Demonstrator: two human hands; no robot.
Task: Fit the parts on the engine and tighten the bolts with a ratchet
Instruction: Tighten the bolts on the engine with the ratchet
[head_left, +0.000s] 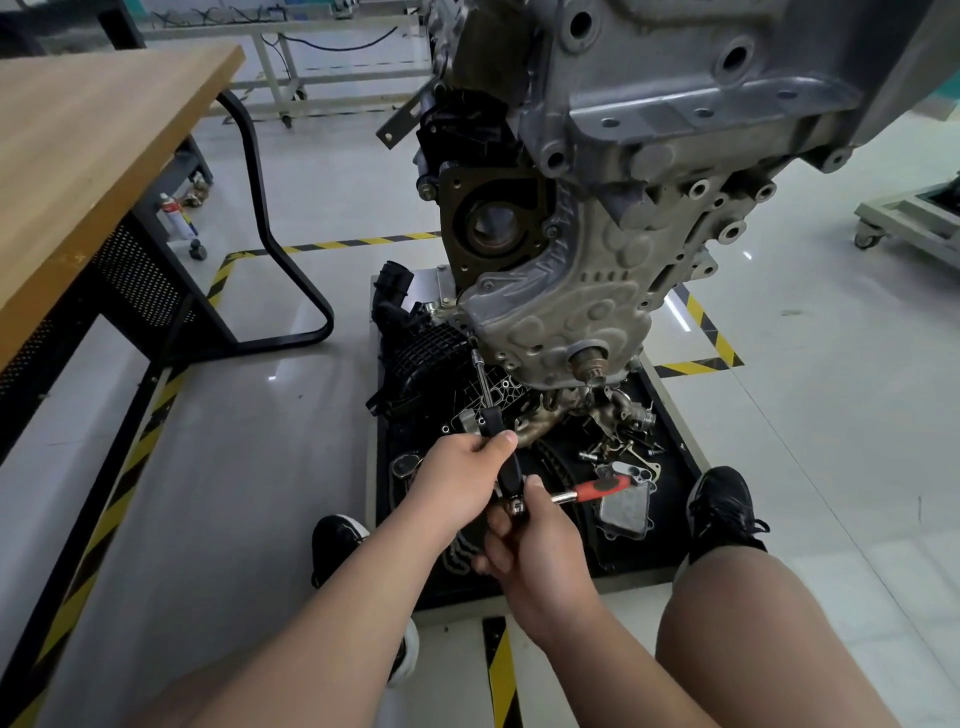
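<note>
A grey engine (597, 249) stands upright on a stand over a black tray (670, 447). A long extension bar (485, 387) runs from a bolt at the lower left edge of the engine's front cover down to a ratchet (587, 491) with a red and black handle. My left hand (457, 475) grips the black section of the bar just above the ratchet head. My right hand (530, 540) grips the ratchet at its head, with the red handle sticking out to the right.
Loose bolts, a manifold (576, 410), a cooler block (623, 512) and a black intake part (415, 348) lie in the tray. A wooden table (83, 156) with a black frame stands at left. My shoes (722, 506) flank the tray. Yellow-black tape (711, 332) marks the floor.
</note>
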